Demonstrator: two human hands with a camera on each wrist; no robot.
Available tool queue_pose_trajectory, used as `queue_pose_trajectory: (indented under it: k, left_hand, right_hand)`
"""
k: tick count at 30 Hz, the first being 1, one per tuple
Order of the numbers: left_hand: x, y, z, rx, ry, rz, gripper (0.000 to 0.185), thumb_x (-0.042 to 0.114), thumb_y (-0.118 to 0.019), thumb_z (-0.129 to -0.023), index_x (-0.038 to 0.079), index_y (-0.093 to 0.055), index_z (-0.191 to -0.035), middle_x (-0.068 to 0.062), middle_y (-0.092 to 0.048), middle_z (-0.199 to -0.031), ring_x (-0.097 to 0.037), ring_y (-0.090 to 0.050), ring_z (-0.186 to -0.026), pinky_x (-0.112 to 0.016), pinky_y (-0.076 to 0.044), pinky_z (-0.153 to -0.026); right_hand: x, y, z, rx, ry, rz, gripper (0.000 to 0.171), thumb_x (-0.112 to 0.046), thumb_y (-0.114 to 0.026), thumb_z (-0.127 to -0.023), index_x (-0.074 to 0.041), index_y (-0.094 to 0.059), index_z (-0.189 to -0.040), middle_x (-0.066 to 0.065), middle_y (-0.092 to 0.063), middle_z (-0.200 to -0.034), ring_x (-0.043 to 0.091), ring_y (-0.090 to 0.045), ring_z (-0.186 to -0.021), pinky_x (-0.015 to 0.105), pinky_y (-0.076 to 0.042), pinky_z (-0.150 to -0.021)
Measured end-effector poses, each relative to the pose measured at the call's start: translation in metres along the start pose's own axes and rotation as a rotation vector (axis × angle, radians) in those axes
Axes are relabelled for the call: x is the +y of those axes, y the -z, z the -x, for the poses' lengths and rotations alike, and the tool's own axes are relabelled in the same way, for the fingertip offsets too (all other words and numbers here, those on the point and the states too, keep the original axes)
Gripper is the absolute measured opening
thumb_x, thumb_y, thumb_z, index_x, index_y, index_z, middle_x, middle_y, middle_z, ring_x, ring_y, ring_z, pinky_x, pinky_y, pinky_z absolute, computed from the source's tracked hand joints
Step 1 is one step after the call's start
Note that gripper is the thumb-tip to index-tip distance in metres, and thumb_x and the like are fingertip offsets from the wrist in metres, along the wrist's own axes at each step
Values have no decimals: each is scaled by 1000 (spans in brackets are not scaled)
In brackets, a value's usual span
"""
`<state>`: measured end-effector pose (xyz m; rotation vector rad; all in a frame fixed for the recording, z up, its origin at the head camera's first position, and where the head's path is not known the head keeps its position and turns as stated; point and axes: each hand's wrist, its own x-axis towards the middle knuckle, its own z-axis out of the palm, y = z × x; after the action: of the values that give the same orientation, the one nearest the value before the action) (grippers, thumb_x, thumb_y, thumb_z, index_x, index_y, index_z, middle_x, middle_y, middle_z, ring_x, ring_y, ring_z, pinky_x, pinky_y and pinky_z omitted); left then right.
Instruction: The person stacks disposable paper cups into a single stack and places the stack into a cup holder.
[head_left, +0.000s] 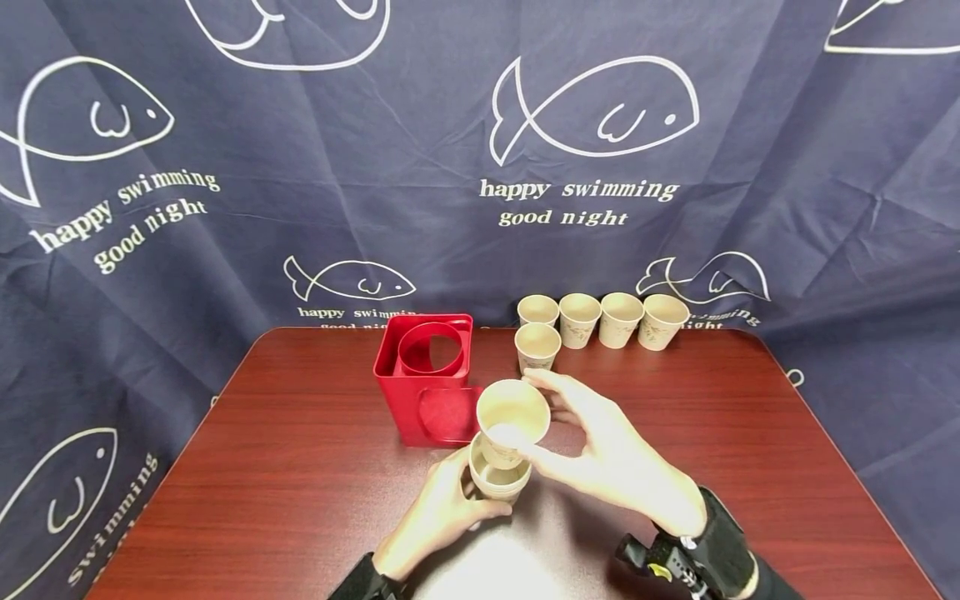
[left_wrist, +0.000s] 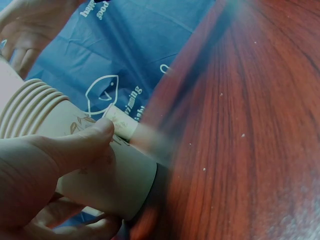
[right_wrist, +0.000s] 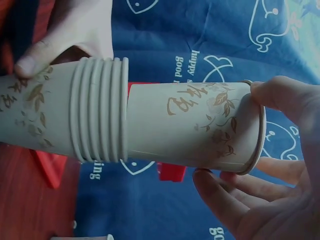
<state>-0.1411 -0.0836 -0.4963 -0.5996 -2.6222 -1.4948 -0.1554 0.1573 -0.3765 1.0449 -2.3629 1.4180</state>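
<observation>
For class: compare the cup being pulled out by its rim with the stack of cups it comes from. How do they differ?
The top cup is single; the stack shows several nested rims. The right hand pinches the cup's rim; the left hand grips the stack's body. The cup sticks halfway out. Both are beige paper with leaf prints.

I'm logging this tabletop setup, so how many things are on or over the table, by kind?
Loose paper cups standing at the back of the table: 5, for example
Nested cup stack held in the left hand: 1
Single cup pinched by the right hand: 1
Red holder: 1
Total: 8
</observation>
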Motion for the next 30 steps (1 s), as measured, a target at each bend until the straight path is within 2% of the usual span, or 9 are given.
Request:
queue_pose_trajectory:
  k: [4, 9, 18, 24, 30]
  left_hand:
    - [1, 0, 0, -8, 11, 11, 68, 28, -96, -69, 23, -64, -128, 10, -72, -117, -5, -66, -107, -28, -54, -96]
    - [2, 0, 0, -18, 28, 38, 65, 26, -97, -69, 24, -64, -126, 11, -71, -116, -5, -65, -106, -27, -54, -97]
    - [1, 0, 1, 24, 5, -1, 67, 29, -97, -68, 22, -66, -127, 7, -73, -116, -5, -66, -104, -27, -55, -92]
    - [3, 1, 1, 7, 34, 17, 70, 29, -98, -67, 21, -65, -129, 9, -72, -116, -5, -65, -104, -26, -55, -92]
    - [3, 0, 1, 13, 38, 28, 72, 29, -98, -67, 22, -65, -130, 8, -72, -114, -5, -64, -102, -26, -55, -91]
  right_hand:
    - [6, -6, 2, -16, 8, 8, 76, -15, -87, -83, -16, -49, -149, 2, -65, -134, 15, -68, -111, 27, -56, -99]
    - [16, -13, 8, -56, -27, 24, 75, -21, -86, -84, -17, -48, -149, 1, -63, -138, 14, -69, -112, 30, -56, -100]
    - [26, -25, 15, -115, -83, 148, 74, -45, -82, -87, -23, -49, -150, -7, -60, -143, 8, -65, -119, 34, -55, -101]
    - [29, -29, 19, -156, -107, 193, 74, -51, -81, -85, -29, -50, -149, -14, -58, -145, 5, -60, -127, 35, -52, -106]
    - [32, -29, 20, -169, -107, 229, 74, -54, -81, -84, -29, -51, -147, -13, -60, -143, 5, -57, -131, 38, -49, -110]
